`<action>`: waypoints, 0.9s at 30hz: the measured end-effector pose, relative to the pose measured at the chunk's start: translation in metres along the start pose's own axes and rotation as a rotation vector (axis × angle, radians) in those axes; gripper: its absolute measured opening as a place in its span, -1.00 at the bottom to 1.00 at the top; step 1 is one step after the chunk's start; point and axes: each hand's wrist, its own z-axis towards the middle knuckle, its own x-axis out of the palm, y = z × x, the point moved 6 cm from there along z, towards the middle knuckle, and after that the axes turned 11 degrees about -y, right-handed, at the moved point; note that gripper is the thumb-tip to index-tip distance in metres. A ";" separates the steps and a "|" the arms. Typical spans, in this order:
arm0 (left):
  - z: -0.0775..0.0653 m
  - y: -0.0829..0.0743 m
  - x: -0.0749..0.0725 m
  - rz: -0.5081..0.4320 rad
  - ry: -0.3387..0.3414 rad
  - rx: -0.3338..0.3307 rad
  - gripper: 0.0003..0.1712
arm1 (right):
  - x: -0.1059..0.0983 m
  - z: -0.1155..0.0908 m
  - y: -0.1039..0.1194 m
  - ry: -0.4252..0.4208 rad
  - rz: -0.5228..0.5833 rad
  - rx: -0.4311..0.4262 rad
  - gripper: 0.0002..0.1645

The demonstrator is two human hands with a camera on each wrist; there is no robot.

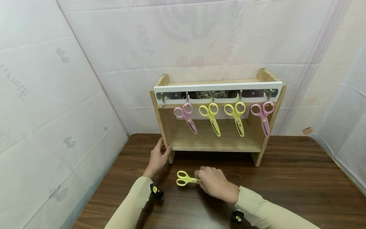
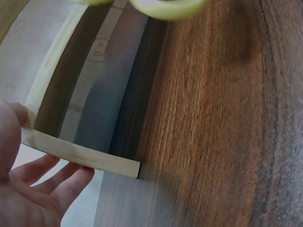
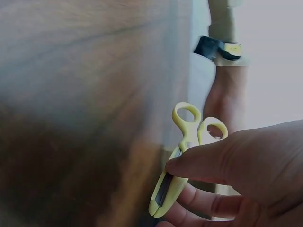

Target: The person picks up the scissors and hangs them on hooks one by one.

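Note:
My right hand (image 1: 215, 183) pinches a pair of yellow scissors (image 1: 184, 178) by the blades, over the table in front of the rack. In the right wrist view the thumb lies across the scissors (image 3: 185, 142), with fingers behind and both handle loops uncovered. At the lower left of the wooden rack (image 1: 215, 147), my left hand (image 1: 159, 156) grips the side panel. The left wrist view shows the thumb on one face of that panel (image 2: 85, 153) and fingers on the other. Pink scissors (image 1: 186, 117) and yellow scissors (image 1: 211, 116) hang from the rack's hooks.
More yellow scissors (image 1: 236, 116) and pink scissors (image 1: 263, 117) hang further right on the white hook rail (image 1: 243, 84). The leftmost hook (image 1: 162, 99) carries nothing. The rack stands on a dark wooden table (image 1: 297, 184), with pale cloth walls (image 1: 137, 41) behind and beside it.

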 end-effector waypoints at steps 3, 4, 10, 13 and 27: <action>0.000 0.001 0.000 -0.002 0.004 0.005 -0.38 | -0.018 0.007 0.004 -0.036 -0.008 -0.039 -0.78; 0.000 0.001 0.000 0.000 0.004 0.004 -0.38 | -0.024 0.009 0.005 -0.051 -0.012 -0.051 -0.78; 0.000 0.002 0.001 0.009 0.008 0.001 -0.38 | -0.056 0.029 0.012 -0.140 -0.060 -0.073 -0.81; 0.000 0.003 0.001 0.000 0.015 0.005 -0.37 | -0.071 0.038 0.016 -0.198 -0.065 -0.086 -0.86; 0.001 0.004 0.001 0.049 -0.013 -0.011 -0.62 | -0.112 0.078 0.040 -0.498 0.191 -0.165 -0.84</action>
